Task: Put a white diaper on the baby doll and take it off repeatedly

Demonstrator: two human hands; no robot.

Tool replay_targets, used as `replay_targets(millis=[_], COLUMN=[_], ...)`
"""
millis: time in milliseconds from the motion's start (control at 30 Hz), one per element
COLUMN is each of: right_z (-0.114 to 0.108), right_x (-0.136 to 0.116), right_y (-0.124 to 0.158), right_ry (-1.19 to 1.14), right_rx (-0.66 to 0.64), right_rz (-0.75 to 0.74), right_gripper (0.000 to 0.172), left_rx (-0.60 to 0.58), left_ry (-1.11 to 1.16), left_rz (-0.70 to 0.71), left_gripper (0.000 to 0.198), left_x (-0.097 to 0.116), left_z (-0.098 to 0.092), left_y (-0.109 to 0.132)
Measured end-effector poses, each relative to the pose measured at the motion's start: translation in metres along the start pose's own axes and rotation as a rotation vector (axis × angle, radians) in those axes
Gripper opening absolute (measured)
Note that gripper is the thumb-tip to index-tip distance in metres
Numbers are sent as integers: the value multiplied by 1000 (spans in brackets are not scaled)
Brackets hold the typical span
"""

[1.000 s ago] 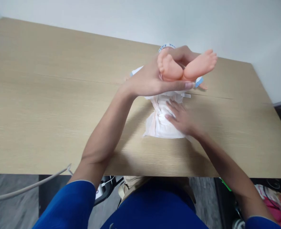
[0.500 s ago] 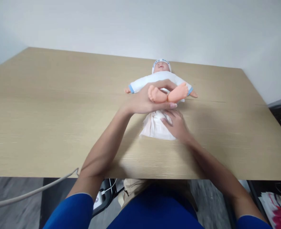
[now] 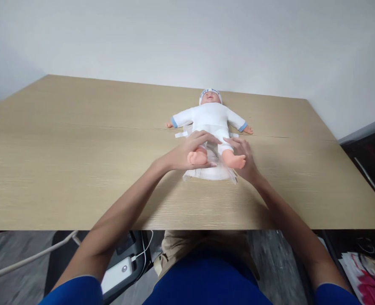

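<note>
A baby doll [image 3: 211, 116] in a white suit and cap lies on its back on the wooden table [image 3: 79, 148], head away from me and arms spread. A white diaper [image 3: 206, 173] lies opened under its hips and legs. My left hand [image 3: 182, 154] curls around the doll's leg on my left, just above the bare foot. Beside the other leg is my right hand [image 3: 247, 163], fingers stretched out against the thigh and the diaper's edge, with that foot in front of it.
A pale wall rises behind the table. Under the near edge a white cable [image 3: 22, 260] and a white charger block [image 3: 117, 275] lie on a dark stand. Dark furniture [image 3: 365, 169] stands at the right, with colourful items on the floor at the lower right.
The doll's legs, held up together in my left hand, have come down onto the diaper. My right hand moved from the diaper's middle to beside the doll's leg. The view pulled back.
</note>
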State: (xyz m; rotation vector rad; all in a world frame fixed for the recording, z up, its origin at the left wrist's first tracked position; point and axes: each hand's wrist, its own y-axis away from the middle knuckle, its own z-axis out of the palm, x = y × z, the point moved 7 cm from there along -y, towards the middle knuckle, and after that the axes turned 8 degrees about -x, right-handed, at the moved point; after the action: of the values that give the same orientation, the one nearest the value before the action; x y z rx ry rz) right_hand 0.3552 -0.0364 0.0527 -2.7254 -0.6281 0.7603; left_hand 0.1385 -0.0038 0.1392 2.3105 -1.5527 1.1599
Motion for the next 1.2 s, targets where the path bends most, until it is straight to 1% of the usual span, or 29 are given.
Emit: replay_targets(millis=[67, 133, 200, 233, 333, 433, 533, 700, 800, 867, 900, 933, 1000, 1033, 1067, 1100, 1133, 1200], right_z=[-4, -6, -3, 1, 13, 18, 15, 0, -10, -13, -12, -11, -5, 0, 5, 10, 15, 22], right_x=[13, 23, 29, 31, 38, 39, 37, 35, 22, 7, -1, -10, -25, -31, -34, -35, -35, -31], right_y=[8, 14, 18, 19, 18, 17, 17, 13, 14, 18, 20, 23, 29, 32, 34, 36, 37, 38], right_ry=[41, 75, 124, 147, 184, 200, 194, 72, -10, 19, 58, 102, 186, 226, 262, 293, 317, 324], right_rx=[-55, -94, -136, -153, -193, -214, -235, -250, -270, -287, -287, -278, -246, -225, -204, -187, -172, -146], right_rz=[-16, -72, -146, -169, -156, -123, -143, -143, -132, -102, -84, -67, -44, -31, -12, 10, 30, 53], right_gripper=[46, 42, 41, 41, 41, 42, 41, 43, 42, 37, 36, 40, 57, 64, 66, 64, 58, 45], left_rx=[-11, -38, -77, -93, -114, -103, -98, -183, -226, -245, -246, -241, -212, -185, -153, -124, -98, -55], left_ry=[-41, -56, -50, -42, -33, -55, -48, -53, -68, -84, -92, -103, -145, -181, -226, -273, -317, -370], left_rz=[-58, -69, -55, -46, -16, 1, -4, -22, -66, -108, -135, -163, -202, -209, -213, -216, -223, -243], left_gripper=[50, 39, 29, 27, 37, 49, 53, 54, 57, 56, 54, 50, 46, 49, 55, 57, 56, 41], left_x=[-9, -23, -41, -50, -74, -86, -86, -74, -70, -67, -67, -66, -65, -64, -64, -63, -63, -64], left_z=[-7, -9, -3, 1, 17, 26, 26, 23, 21, 21, 23, 25, 33, 38, 43, 49, 53, 57], left_y=[15, 31, 45, 52, 69, 78, 79, 74, 74, 76, 77, 78, 78, 78, 77, 76, 75, 72])
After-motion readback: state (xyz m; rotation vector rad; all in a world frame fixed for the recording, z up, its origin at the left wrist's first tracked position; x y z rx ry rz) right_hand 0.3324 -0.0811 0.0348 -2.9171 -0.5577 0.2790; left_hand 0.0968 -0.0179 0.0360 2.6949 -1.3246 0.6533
